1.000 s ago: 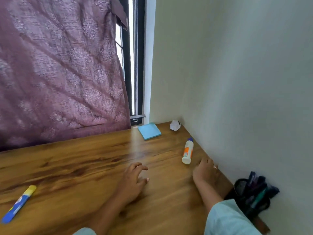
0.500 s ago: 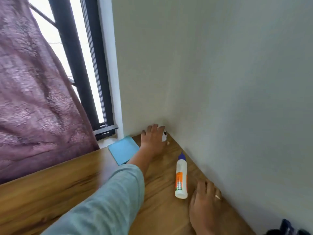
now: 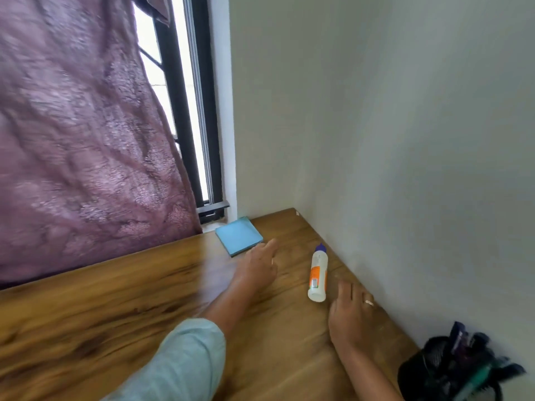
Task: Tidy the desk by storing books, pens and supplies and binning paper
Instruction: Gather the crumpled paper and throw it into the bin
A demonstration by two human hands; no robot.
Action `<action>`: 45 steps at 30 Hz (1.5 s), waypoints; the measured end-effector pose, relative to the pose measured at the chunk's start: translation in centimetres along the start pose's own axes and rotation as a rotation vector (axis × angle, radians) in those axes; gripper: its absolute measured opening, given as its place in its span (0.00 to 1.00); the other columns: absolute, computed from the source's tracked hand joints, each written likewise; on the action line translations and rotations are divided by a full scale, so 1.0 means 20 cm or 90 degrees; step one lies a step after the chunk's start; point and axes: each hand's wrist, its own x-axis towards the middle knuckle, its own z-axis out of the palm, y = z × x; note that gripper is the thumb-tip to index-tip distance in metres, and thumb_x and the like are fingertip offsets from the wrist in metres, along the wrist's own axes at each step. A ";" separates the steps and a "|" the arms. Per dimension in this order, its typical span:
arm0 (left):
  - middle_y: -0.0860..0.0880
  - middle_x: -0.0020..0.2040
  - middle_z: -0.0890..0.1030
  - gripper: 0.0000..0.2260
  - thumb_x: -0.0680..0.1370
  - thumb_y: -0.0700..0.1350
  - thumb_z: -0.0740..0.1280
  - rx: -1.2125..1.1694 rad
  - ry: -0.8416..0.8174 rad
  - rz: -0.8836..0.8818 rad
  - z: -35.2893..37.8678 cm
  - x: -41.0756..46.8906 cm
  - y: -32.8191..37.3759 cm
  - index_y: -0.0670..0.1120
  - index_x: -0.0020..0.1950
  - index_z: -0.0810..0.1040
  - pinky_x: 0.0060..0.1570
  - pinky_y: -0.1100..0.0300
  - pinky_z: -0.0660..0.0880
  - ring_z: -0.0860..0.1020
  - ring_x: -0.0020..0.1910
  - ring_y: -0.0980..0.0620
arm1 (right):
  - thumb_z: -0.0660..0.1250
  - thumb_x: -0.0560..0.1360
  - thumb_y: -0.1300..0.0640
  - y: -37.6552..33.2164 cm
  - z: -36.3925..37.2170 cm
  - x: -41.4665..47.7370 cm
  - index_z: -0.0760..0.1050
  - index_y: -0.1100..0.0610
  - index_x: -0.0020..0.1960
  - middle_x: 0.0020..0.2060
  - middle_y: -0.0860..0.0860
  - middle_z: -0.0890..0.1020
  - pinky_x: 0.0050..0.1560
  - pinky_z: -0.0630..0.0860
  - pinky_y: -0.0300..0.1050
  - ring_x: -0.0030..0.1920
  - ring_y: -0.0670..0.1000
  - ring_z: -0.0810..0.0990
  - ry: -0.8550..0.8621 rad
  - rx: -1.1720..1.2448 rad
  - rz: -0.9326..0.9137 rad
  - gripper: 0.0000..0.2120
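The left hand [image 3: 259, 267] has pulled back from the corner, and the crumpled paper that lay there is gone from view; whether the fist holds it I cannot tell. Black mesh pot [image 3: 428, 369] at lower right holds pens [image 3: 474, 369]; glue bottle [image 3: 317, 274] lies beside the wall, its orange label unreadable. Blue notepad [image 3: 238, 235] sits just past the left fingers; right hand [image 3: 351, 311] rests flat, holding nothing, on the desk [image 3: 115, 299].

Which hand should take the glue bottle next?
Right. The right hand rests flat beside the bottle's base, fingers nearly touching it. The left hand is out by the blue pad, farther off.
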 end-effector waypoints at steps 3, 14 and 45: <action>0.49 0.44 0.75 0.06 0.75 0.40 0.62 -0.034 0.053 -0.001 -0.10 -0.27 -0.03 0.48 0.47 0.67 0.35 0.63 0.67 0.73 0.41 0.51 | 0.54 0.70 0.60 0.00 -0.10 -0.08 0.79 0.61 0.51 0.38 0.56 0.81 0.41 0.75 0.49 0.35 0.58 0.79 -0.021 0.082 -0.005 0.18; 0.54 0.39 0.76 0.09 0.75 0.37 0.61 -0.152 0.236 -0.153 -0.22 -1.17 0.00 0.52 0.46 0.68 0.38 0.56 0.72 0.75 0.37 0.53 | 0.67 0.76 0.51 -0.06 -0.53 -0.51 0.76 0.54 0.40 0.32 0.50 0.80 0.28 0.72 0.46 0.32 0.54 0.80 -0.302 0.298 -0.037 0.08; 0.50 0.36 0.71 0.13 0.71 0.50 0.71 -0.136 0.369 -0.667 -0.90 -2.95 -0.73 0.47 0.41 0.68 0.39 0.58 0.66 0.73 0.42 0.45 | 0.66 0.75 0.57 -1.70 -1.24 -1.38 0.50 0.44 0.77 0.72 0.51 0.58 0.58 0.72 0.45 0.62 0.54 0.75 -0.667 0.466 -0.349 0.38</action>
